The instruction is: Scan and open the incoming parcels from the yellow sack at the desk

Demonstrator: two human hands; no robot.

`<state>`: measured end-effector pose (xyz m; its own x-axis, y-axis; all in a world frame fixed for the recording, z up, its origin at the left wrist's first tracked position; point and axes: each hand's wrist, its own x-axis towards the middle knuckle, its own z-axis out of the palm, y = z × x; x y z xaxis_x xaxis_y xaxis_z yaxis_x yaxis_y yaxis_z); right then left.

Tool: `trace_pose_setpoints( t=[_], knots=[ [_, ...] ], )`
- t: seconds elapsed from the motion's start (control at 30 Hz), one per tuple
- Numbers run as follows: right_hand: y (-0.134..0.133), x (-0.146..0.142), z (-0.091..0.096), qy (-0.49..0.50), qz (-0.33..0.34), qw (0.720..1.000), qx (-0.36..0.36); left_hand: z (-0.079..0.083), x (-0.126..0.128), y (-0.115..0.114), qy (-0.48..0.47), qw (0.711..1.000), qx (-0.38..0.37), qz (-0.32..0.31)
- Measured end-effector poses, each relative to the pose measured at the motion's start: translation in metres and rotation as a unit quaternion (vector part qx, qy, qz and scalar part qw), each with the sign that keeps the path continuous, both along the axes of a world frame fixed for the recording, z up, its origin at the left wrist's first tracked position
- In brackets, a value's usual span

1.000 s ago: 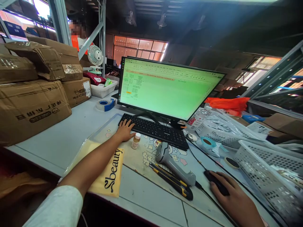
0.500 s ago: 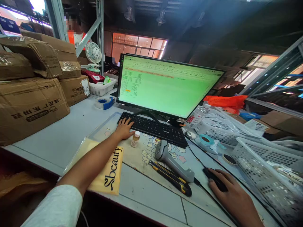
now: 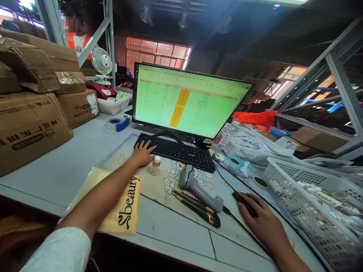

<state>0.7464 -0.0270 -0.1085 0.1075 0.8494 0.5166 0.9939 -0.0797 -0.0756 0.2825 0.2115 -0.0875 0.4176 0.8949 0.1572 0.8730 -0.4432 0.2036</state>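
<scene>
My left hand (image 3: pixel 143 154) lies spread on the keyboard (image 3: pixel 176 152); my right hand (image 3: pixel 255 215) cups the mouse (image 3: pixel 245 204), nearer the barcode scanner (image 3: pixel 195 185) lying slantwise between them.

Legible: "Sbeauty" in black lettering on the yellow padded mailer (image 3: pixel 129 202); dark Chinese characters printed on the cardboard carton (image 3: pixel 28 134), not reliably readable from this angle; spreadsheet entries on the monitor (image 3: pixel 187 100) and the white label (image 3: pixel 92 104) on the adjacent carton too small to read.
</scene>
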Motion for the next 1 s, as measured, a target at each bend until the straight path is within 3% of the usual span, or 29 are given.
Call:
trace_pose_setpoints(
  t=[0.8,1.0],
  knots=[
    [-0.0004,-0.0009,0.0000,-0.002,0.013,1.000,-0.004,0.0032,-0.0021,-0.0029,0.005,1.000,-0.003,-0.006],
    [0.0016,0.0010,-0.0008,-0.010,-0.024,0.999,-0.031,0.0062,-0.0024,-0.0028,0.010,1.000,-0.003,-0.003]
  ],
)
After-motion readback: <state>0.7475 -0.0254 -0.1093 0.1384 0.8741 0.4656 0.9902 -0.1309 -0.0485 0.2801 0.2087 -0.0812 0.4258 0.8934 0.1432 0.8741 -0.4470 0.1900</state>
